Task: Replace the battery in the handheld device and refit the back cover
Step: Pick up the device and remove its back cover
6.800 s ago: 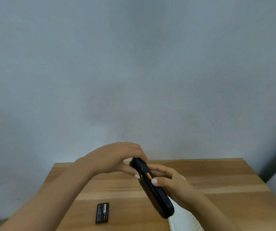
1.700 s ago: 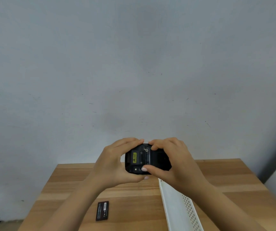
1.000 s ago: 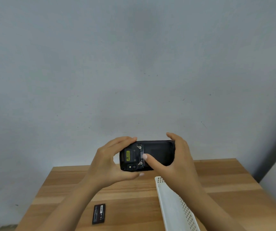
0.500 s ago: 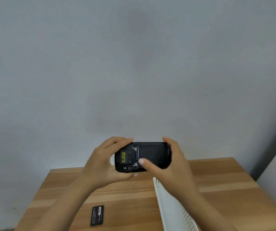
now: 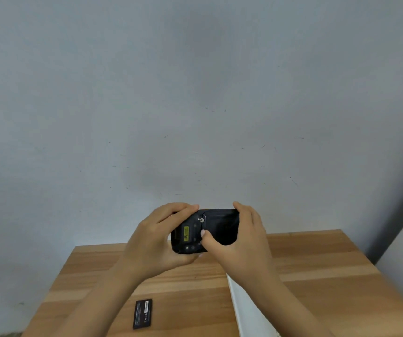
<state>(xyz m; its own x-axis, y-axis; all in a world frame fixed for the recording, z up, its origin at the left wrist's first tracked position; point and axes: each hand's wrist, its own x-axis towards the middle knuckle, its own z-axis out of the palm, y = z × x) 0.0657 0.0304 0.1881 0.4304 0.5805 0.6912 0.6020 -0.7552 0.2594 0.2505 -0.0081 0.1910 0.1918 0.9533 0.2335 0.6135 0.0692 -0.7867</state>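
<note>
I hold a black handheld device (image 5: 222,227) crosswise above the far edge of the wooden table (image 5: 317,268), its back facing me. A yellow label and two small metal latches show on its left part. My left hand (image 5: 156,242) grips the device's left end, fingers over the top edge and thumb beneath. My right hand (image 5: 244,239) grips the right end, with its thumb pressing on the back near the lower latch. A flat black battery (image 5: 142,313) lies on the table near the front left.
A white perforated tray (image 5: 246,310) stands on the table under my right forearm, reaching the front edge. A plain grey wall rises right behind the table. The table's right and left edges drop off to the floor.
The device turned from edge-on to back-facing me and crosswise. Over the last second my right thumb slid down and left on the back toward the lower latch; the view shifted slightly.
</note>
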